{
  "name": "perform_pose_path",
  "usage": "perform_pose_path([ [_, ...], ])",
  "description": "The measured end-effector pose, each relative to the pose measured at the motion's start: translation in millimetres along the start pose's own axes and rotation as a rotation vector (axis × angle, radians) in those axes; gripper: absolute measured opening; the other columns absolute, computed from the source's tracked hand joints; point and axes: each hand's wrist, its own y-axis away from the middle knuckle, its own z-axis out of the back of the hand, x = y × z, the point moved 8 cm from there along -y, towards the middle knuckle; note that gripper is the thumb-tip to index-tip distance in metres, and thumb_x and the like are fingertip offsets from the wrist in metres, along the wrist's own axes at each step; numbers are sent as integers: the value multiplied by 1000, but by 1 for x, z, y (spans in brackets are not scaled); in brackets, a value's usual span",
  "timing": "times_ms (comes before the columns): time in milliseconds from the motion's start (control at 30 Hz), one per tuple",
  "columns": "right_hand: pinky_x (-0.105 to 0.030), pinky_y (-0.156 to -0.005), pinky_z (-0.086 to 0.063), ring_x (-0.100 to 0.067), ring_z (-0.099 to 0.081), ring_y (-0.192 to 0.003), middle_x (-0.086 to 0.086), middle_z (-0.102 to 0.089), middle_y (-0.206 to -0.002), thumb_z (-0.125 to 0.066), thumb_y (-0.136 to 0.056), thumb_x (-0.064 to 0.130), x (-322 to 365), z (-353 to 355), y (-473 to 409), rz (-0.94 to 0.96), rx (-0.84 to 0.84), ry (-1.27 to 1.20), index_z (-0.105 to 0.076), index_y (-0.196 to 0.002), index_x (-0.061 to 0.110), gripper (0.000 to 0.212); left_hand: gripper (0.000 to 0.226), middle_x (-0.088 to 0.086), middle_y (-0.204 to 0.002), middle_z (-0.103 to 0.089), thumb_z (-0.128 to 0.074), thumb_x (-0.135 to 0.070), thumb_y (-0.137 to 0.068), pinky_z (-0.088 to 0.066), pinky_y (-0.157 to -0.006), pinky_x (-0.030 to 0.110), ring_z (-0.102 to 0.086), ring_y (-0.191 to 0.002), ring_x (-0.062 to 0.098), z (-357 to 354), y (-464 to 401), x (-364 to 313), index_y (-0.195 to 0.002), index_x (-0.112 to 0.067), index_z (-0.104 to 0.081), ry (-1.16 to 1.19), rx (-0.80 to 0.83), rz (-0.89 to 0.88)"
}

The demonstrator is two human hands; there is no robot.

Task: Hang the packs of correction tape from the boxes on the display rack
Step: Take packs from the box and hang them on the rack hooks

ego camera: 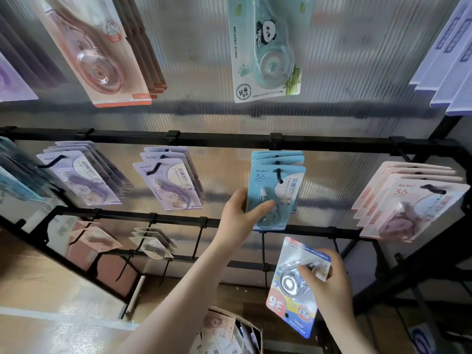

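Far left, middle rail: I log purple packs (84, 180) on a hook, then a second purple stack (169, 183) beside them. Centre: my left hand (241, 213) pinches the front blue pack (275, 198), thumb across its face, fingers behind; that pack hangs on the black hook (278, 175) with more blue packs behind it. Lower right of it: my right hand (329, 279) grips a blue-and-white correction tape pack (293, 284), held upside down, off the rack. Below, near edge: an open cardboard box (229, 330) holding further packs. Far right: pink packs (413, 205) on their hook.
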Motion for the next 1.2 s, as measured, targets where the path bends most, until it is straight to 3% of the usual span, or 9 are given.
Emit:
perform_pose_path([
  [133,-9,-54,-45,-9,-61,-79,6,-64,-87,-72,-76,-1,-7,-2,5,-33,-17,-30,-51,-87,24,34,14,-4,-81,-64,-71,-14,-80,-48,-66,18,-61,-74,7,21,9,14,-85,-16,-58,-39,-77,-14],
  [267,-29,-62,-49,-17,-62,-79,3,-64,-84,-75,-73,-1,-17,-8,11,-94,-39,-51,-52,-87,18,33,16,-2,-80,-63,-72,-12,-79,-48,-68,16,-61,-75,8,48,25,30,-86,-17,-58,-37,-121,1],
  [400,-34,-63,-50,-19,-63,-79,-1,-64,-87,-76,-73,4,-26,-28,20,-168,-11,-41,-52,-89,16,31,16,-1,-86,-65,-71,-19,-79,-48,-72,18,-62,-80,9,80,47,54,-92,-17,-61,-69,-134,61],
  [500,-38,-69,-52,-17,-61,-80,1,-63,-87,-76,-73,5,-24,-46,31,-167,-10,-16,-50,-84,23,33,16,-3,-85,-65,-70,-21,-80,-47,-71,17,-62,-81,7,107,65,74,-94,-17,-62,-70,-128,111],
  [833,-37,-73,-47,-21,-61,-79,-4,-66,-87,-74,-73,0,-23,-158,74,-227,4,-98,-53,-85,23,33,11,-1,-82,-65,-69,-16,-82,-46,-66,13,-58,-72,0,232,92,136,-91,-12,-64,-44,-194,209],
  [1000,-28,-60,-46,-17,-61,-76,-2,-66,-86,-73,-75,4,-23,-210,91,-249,-80,-203,-56,-86,22,27,9,-4,-77,-62,-68,-14,-82,-43,-64,11,-55,-67,-1,282,90,170,-88,-10,-63,-69,-152,229],
  [1200,-34,-70,-50,-24,-65,-85,-10,-68,-94,-73,-75,3,-62,-249,106,-397,-146,-401,-61,-89,20,25,11,-4,-78,-63,-69,-21,-82,-44,-62,15,-55,-67,0,319,97,209,-88,-13,-64,-121,-170,294],
])
